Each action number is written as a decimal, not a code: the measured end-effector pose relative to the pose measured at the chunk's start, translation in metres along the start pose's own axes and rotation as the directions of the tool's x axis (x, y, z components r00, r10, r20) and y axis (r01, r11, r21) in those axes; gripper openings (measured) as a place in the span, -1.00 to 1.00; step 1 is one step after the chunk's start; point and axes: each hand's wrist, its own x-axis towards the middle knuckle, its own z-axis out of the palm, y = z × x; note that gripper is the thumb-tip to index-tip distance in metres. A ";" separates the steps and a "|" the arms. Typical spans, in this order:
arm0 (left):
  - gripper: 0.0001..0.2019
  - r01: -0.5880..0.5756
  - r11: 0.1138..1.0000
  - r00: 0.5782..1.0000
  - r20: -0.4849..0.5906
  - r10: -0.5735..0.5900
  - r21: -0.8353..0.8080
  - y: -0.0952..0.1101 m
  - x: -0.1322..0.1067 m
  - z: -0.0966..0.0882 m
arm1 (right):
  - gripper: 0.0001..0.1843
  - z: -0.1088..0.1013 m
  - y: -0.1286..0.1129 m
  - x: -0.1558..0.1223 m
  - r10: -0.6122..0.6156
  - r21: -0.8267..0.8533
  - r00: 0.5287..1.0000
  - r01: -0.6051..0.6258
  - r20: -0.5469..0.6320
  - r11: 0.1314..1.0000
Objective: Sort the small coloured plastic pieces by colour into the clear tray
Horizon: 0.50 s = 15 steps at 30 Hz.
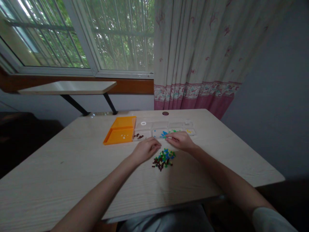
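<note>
My left hand [147, 149] rested just above the table [84, 177], its fingers loosely curled with the thumb near them; whether a bit was pinched there, I couldn't tell. My right hand [180, 140] reached a little farther forward, thumb and fingertips drawn close together over the near edge of the clear tray [160, 124]. A speck of green showed by those fingertips, but I couldn't make out whether they gripped it.

The mixed pile of small pieces [165, 156] lay on the table just nearer to me than my two hands, brown toward the near side, green and blue toward the far side, with a little yellow. Each piece looked very light and stiff, probably hard plastic, and I judged them more likely to skid or roll away than to break. A fingertip pinch across the sides of a single piece seemed the best hold.

The clear tray looked thin and rigid, with shallow square compartments. Blue pieces [164, 133] sat right by my right fingertips, yellow pieces [188, 131] beyond that hand's outer side, and brown pieces [138, 136] just past my left hand. Farther out on the left was the smooth orange tray [123, 121], low-walled and divided, with a few whitish bits [124, 136] inside. The table had a pale, faint wood grain.
</note>
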 end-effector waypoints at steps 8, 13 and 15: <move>-0.83 -0.011 0.999 0.992 0.126 0.005 0.047 -0.008 0.000 0.010 | -0.67 -0.008 0.001 0.003 0.033 0.032 0.996 -0.031 -0.086 0.999; -0.83 -0.015 0.998 0.988 0.153 0.005 0.062 -0.008 0.001 0.009 | -0.73 -0.009 0.019 0.000 0.167 -0.054 0.984 -0.164 0.060 0.985; -0.83 -0.023 0.998 0.988 0.156 0.013 0.063 -0.007 0.002 0.009 | -0.74 -0.009 0.032 -0.003 0.271 -0.144 0.958 -0.256 0.099 0.956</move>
